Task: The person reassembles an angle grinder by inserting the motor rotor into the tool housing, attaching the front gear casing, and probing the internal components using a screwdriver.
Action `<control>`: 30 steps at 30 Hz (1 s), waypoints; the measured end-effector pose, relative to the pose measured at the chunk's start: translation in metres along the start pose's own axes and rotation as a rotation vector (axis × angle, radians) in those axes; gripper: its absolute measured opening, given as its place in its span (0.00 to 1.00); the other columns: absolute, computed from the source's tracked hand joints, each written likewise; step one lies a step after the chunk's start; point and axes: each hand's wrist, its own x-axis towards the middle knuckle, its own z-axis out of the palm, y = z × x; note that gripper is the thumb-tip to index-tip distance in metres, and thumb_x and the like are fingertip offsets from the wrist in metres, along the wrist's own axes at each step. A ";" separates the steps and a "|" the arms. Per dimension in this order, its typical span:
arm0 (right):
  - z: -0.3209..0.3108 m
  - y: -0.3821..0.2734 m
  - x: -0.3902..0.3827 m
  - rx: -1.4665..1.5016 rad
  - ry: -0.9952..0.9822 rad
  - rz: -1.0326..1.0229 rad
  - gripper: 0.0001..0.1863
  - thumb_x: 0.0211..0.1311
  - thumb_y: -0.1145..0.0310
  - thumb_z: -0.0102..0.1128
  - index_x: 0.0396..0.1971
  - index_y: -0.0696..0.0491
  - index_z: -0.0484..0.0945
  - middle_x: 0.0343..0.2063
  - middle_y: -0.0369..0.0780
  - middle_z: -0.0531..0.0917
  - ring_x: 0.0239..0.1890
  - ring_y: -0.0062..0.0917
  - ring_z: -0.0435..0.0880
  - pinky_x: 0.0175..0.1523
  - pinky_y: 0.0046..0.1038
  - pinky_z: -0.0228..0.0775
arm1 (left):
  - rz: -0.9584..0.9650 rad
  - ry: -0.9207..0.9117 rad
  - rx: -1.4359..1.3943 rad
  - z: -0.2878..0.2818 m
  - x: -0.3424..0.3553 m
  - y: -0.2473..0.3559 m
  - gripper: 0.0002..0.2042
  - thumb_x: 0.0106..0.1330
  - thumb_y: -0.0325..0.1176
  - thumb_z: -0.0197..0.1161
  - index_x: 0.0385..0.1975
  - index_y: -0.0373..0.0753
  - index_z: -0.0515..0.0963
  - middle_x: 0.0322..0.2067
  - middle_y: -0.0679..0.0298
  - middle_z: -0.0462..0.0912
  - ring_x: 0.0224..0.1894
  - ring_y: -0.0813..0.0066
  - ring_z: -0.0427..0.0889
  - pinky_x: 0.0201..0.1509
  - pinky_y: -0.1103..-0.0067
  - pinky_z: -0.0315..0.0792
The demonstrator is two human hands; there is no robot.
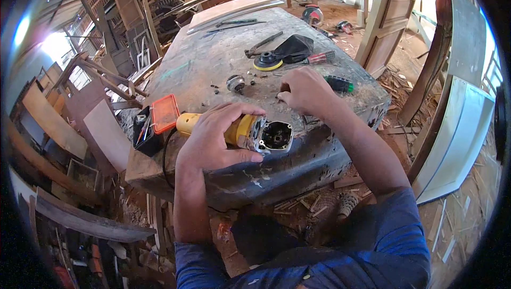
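My left hand [218,140] grips the yellow power tool body [189,123] at the table's near edge; its open metal gear housing [285,141] faces up. My right hand [302,92] is closed low over the table to the right of the housing, fingertips pinched on something too small to make out. A round metal gear part [235,83] lies behind the tool among small screws. Farther back are a sanding pad with yellow rim [267,61], a black bag [293,46] and a red-handled tool [319,58]. A green-and-black screwdriver handle [340,83] lies right of my right hand.
The worn workbench [181,65] carries an open toolbox with orange lid [163,110] at left and boards [223,9] at the far end. A wooden door panel [388,17] stands at right, a white panel [447,140] nearer. Wood scraps and a saw [313,15] sit beyond.
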 end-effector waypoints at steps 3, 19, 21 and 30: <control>-0.001 -0.001 0.003 0.078 0.007 0.023 0.14 0.64 0.59 0.78 0.40 0.55 0.96 0.40 0.52 0.94 0.48 0.49 0.93 0.59 0.47 0.84 | 0.016 0.010 0.024 -0.001 0.000 -0.003 0.44 0.47 0.53 0.93 0.66 0.42 0.85 0.57 0.55 0.91 0.62 0.53 0.90 0.70 0.63 0.77; -0.058 -0.020 -0.023 0.452 0.092 -0.313 0.09 0.63 0.67 0.81 0.38 0.56 0.93 0.35 0.43 0.93 0.40 0.37 0.93 0.49 0.37 0.82 | -0.008 0.017 0.042 0.000 -0.003 -0.005 0.44 0.46 0.55 0.93 0.65 0.40 0.85 0.56 0.55 0.92 0.62 0.49 0.90 0.69 0.61 0.77; -0.068 -0.032 -0.037 0.500 0.111 -0.517 0.07 0.64 0.69 0.82 0.37 0.55 0.93 0.34 0.41 0.91 0.40 0.35 0.91 0.49 0.36 0.81 | -0.001 0.022 0.019 0.000 -0.004 -0.007 0.42 0.50 0.57 0.90 0.64 0.43 0.84 0.58 0.53 0.91 0.64 0.44 0.89 0.71 0.57 0.77; -0.063 -0.052 -0.047 0.172 0.111 -0.619 0.08 0.58 0.72 0.81 0.35 0.54 0.88 0.31 0.40 0.84 0.45 0.40 0.85 0.52 0.43 0.78 | -0.020 0.029 0.027 0.001 0.000 -0.003 0.43 0.49 0.58 0.90 0.64 0.43 0.85 0.58 0.54 0.92 0.65 0.45 0.88 0.73 0.57 0.76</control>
